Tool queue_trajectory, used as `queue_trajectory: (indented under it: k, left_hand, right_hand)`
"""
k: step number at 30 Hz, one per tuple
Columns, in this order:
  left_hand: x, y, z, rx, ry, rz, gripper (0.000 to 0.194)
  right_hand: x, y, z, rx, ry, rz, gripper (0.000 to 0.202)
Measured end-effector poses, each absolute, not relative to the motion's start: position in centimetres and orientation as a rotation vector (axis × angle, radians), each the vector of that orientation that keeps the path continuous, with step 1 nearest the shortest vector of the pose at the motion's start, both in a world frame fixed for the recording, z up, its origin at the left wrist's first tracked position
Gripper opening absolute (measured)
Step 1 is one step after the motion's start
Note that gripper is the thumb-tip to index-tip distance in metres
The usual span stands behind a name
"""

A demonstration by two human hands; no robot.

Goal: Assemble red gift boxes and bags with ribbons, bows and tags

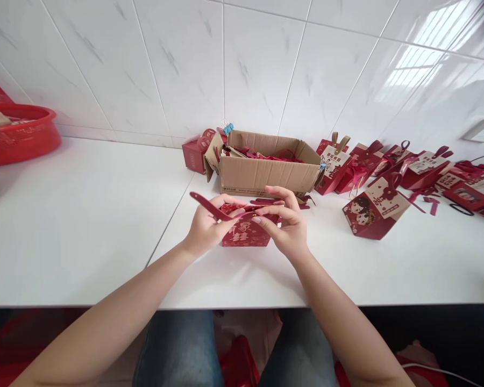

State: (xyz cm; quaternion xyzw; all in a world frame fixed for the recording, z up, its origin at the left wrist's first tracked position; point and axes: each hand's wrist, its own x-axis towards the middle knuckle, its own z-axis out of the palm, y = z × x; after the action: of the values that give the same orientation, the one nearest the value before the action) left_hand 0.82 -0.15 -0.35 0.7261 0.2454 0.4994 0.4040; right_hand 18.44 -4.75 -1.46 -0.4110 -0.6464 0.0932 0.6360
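A small red gift box (248, 234) with pale lettering stands on the white table, between my two hands. My left hand (207, 226) pinches the box's top edge together with a dark red strap (210, 205), whose free end with small holes sticks up to the left. My right hand (287, 223) grips the top edge from the right, thumb in front and fingers behind, near a small gold-coloured spot at the middle of the top. The fingers cover part of the box's upper edge.
Behind the box, a cardboard carton (266, 174) holds red strips, with a red box (193, 156) at its left. Several red gift boxes with handles, one nearer (373, 209), stand at the right. A red basket (28, 137) is at the far left, against the tiled wall (185, 70).
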Motion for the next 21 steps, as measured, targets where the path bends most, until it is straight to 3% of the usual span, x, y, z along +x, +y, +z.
queue_trajectory:
  k: [5, 10, 14, 18, 21]
  left_hand:
    - [0.8, -0.3, -0.4, 1.918, 0.429, 1.226, 0.019]
    - [1.0, -0.5, -0.5, 2.017, 0.368, 1.346, 0.011]
    - [0.7, -0.5, -0.3, 2.006, 0.249, 1.308, 0.008]
    - [0.1, -0.2, 0.2, 1.961, 0.234, 1.197, 0.032]
    - [-0.1, 0.1, 0.1, 1.894, 0.242, 1.354, 0.044]
  right_hand:
    - [18.3, -4.8, -1.6, -0.883, -1.472, 0.060, 0.007]
    - [18.1, -5.0, -1.7, -0.837, -1.383, 0.230, 0.035]
    - [18.0, -5.2, -1.6, -0.819, -1.494, 0.355, 0.014]
    - [18.2, -5.2, -1.7, -0.709, -1.518, 0.172, 0.011]
    - [18.5, -5.1, -1.8, -0.725, -1.536, -0.003, 0.012]
